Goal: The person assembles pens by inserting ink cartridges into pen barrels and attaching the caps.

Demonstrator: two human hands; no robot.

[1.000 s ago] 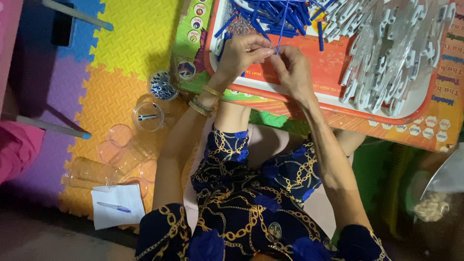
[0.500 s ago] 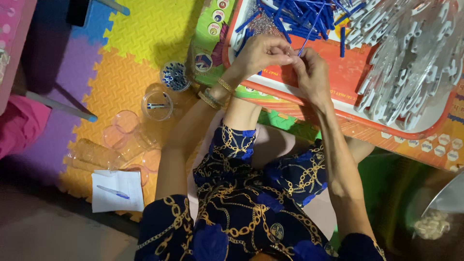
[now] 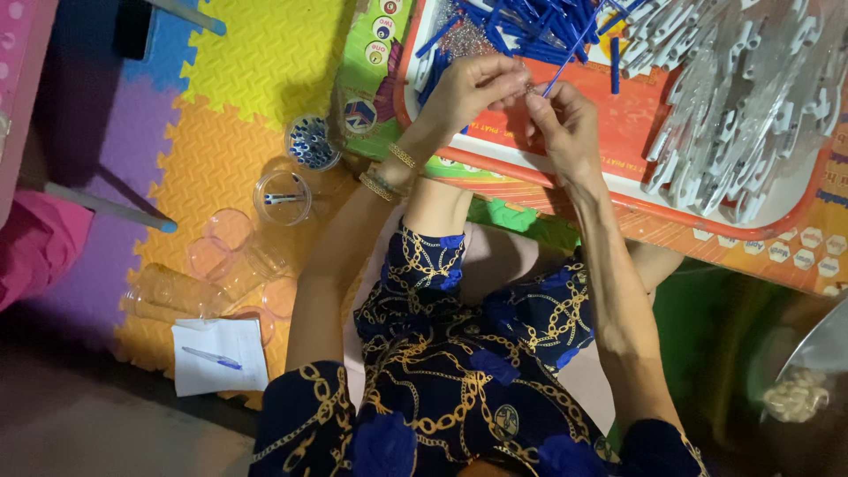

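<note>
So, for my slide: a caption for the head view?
Both hands, left hand and right hand, pinch a thin blue refill over a red tray.

Glossy plastic tray [image 3: 618, 119], clear plastic cups [image 3: 190, 287], matt textured foam mat [image 3: 256, 53], paper sheet [image 3: 221, 353], metal bangles [image 3: 389, 172].

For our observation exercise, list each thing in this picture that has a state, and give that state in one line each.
Left hand: pinching a thin blue refill.
Right hand: fingers closed at the same refill.
Orange tray: loaded with blue sticks and white pen barrels.
Clear cups: lying on their sides on the mat.
Paper sheet: flat, a pen on it.
</note>
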